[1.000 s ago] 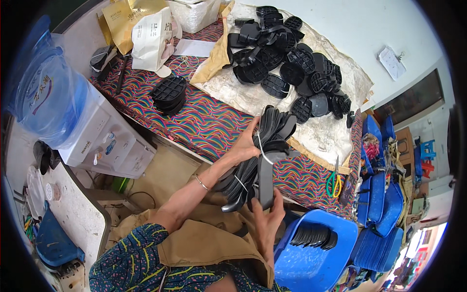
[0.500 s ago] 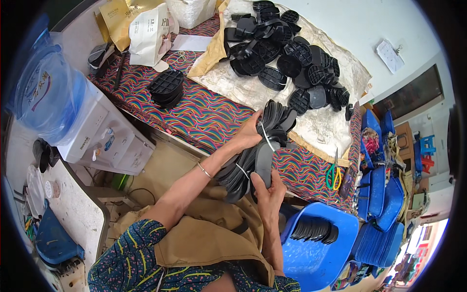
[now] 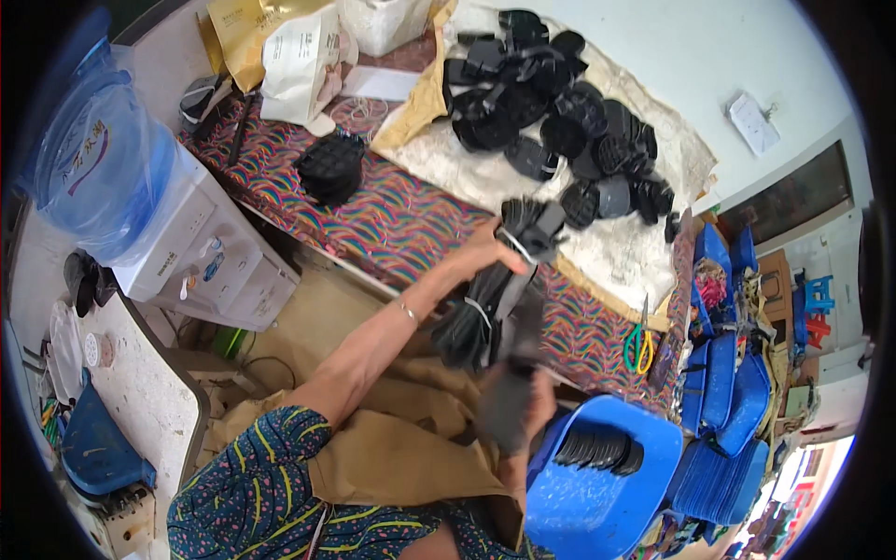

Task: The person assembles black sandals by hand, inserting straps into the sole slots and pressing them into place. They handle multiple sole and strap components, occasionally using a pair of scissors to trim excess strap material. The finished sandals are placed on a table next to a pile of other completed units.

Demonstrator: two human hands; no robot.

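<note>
My left hand (image 3: 481, 254) grips a bundle of black, sole-shaped pieces (image 3: 462, 329), tied with white straps, at the table's front edge. Nearer to my body, my right hand (image 3: 539, 409) holds a dark flat piece (image 3: 505, 407); motion smears both, but the fingers wrap round its edge. Beside that hand at the lower right is a blue tub (image 3: 583, 518) with a row of thin black curved pieces (image 3: 597, 450) inside. Beyond the bundle, a heap of black ridged pieces (image 3: 565, 135) lies on a whitish sheet (image 3: 611, 266).
The table has a colourful wavy cloth (image 3: 392, 219). A smaller black stack (image 3: 329, 170) sits on its left, scissors with green and yellow handles (image 3: 639, 347) on its right. A water dispenser (image 3: 210, 252) stands left; a white worktop (image 3: 140, 373) is nearer. Blue bins (image 3: 723, 373) fill the right.
My right hand has moved down and toward me, away from the bundle, with a dark flat piece in it. My left hand still holds the bundle. The whole view has shifted slightly.
</note>
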